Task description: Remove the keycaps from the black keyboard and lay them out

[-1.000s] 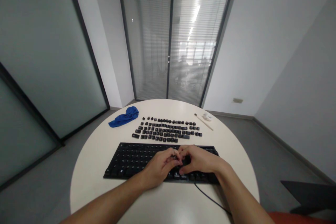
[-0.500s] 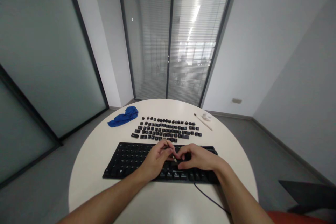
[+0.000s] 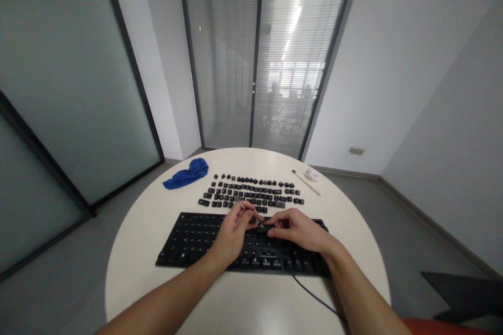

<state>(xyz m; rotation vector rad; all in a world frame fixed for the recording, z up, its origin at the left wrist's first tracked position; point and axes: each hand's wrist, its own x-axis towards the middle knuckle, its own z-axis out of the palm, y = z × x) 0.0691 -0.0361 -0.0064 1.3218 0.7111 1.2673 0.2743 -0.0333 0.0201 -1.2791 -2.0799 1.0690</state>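
A black keyboard lies across the table, many of its keys removed. Over its upper middle, my left hand is closed, with a thin stick with a pale tip at its fingertips. Close against it, my right hand pinches a small black keycap between thumb and fingers. The stick's tip meets the keycap; the fingers hide most of the stick. Just beyond the keyboard, loose black keycaps lie in several rows.
A blue cloth lies at the back left of the round white table. A thin wooden stick with a dark tip and a small whitish item sit at the back right. The keyboard's cable runs toward the front right.
Both hands have moved slightly up and away from me over the keyboard. The black keycap now shows between them, and the stick's tip has moved up with the hands.
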